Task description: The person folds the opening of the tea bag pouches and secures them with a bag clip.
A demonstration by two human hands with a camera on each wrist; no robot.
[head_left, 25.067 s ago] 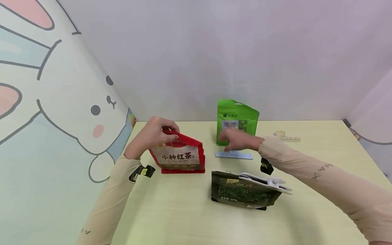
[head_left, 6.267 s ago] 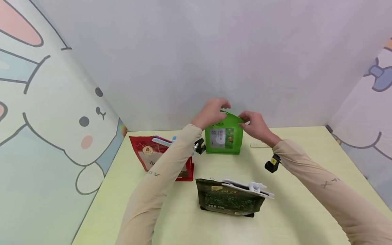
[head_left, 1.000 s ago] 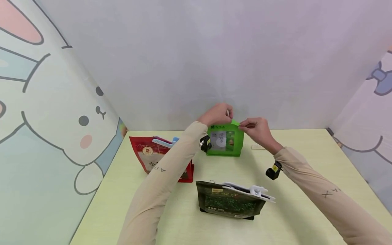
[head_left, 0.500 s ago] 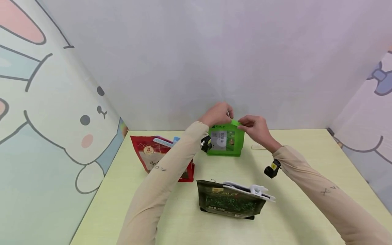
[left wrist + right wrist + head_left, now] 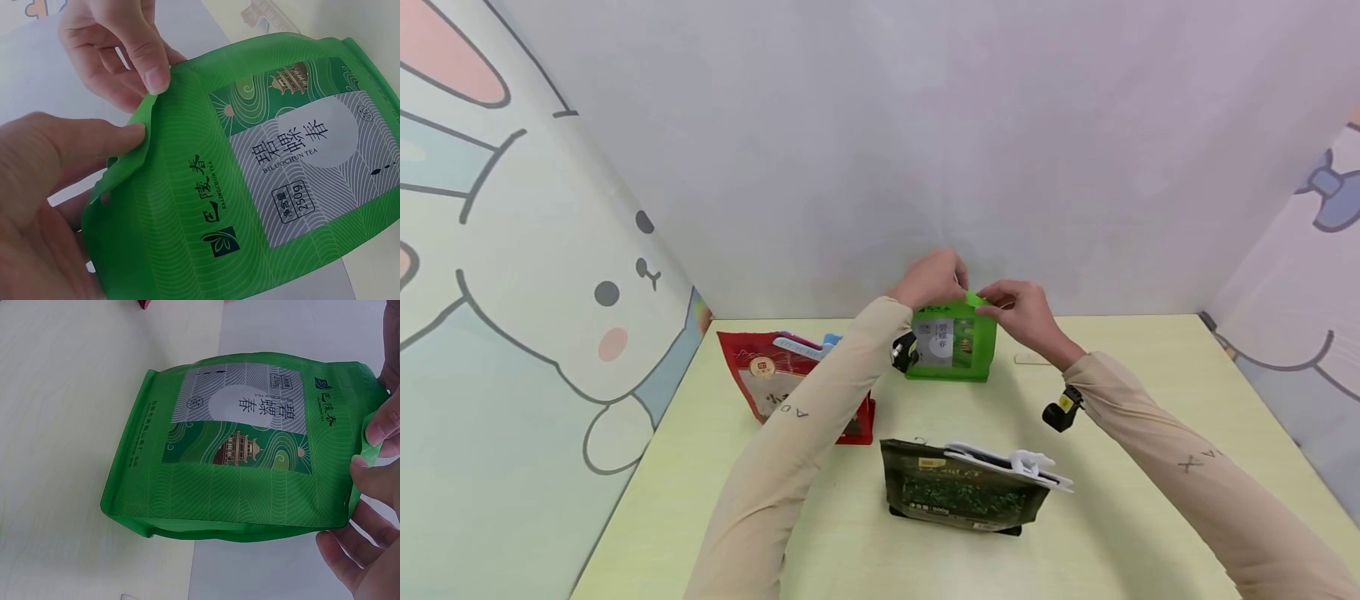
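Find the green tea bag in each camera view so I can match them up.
Head: green tea bag stands upright at the table's far middle, top held by both hands.
Left wrist: fills the frame, top edge pinched at left.
Right wrist: lies across the middle, top at right.
Shared landmark: its grey label.
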